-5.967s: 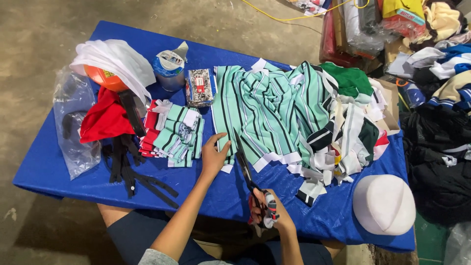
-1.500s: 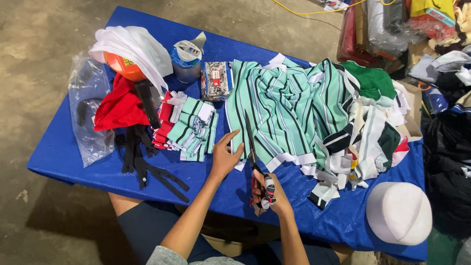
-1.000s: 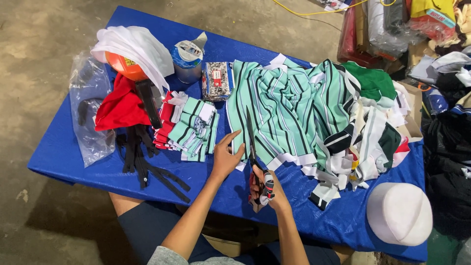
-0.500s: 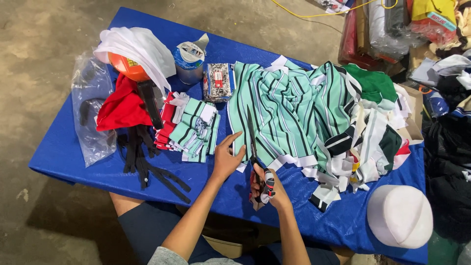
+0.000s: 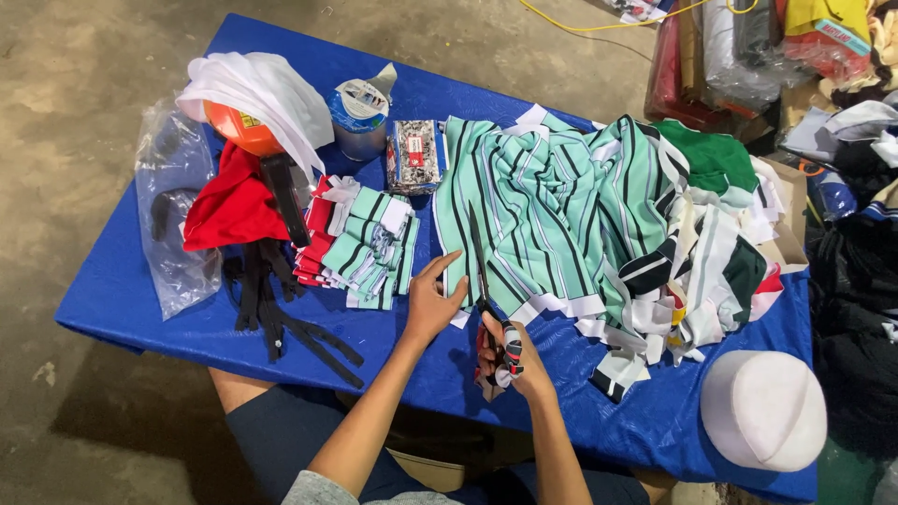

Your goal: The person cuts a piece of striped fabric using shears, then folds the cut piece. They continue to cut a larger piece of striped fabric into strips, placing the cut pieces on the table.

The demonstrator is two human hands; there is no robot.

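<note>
the right hand [image 5: 503, 353] is clenching around the red-and-black handles of a pair of scissors [image 5: 488, 292], fingers wrapped through the loops, and the dark blades are running away from the knuckles up into the mint-green striped fabric [image 5: 552, 210]. the left hand [image 5: 433, 297] is lying flat and released, palm down, with its fingertips pressing on the near left edge of that striped fabric, just to the left of the blades. the fabric is spreading out beyond both sets of fingers across the blue table [image 5: 140, 299], with a white hem band running just past the right thumb.

to the left of the left fingers a stack of cut striped pieces [image 5: 369, 248] is sitting, touching some red pieces on its far side. further left, black straps [image 5: 281, 313] are trailing over the table, well apart from the fingers, beside a red cloth [image 5: 229, 208] and a clear plastic bag [image 5: 173, 215]. beyond the left fingertips a small printed packet [image 5: 417, 155] and a roll of tape [image 5: 358, 117] are standing. to the right of the right hand a heap of mixed scraps [image 5: 697, 271] is piling up, and a white cap [image 5: 762, 410] is resting near the table's corner.
</note>
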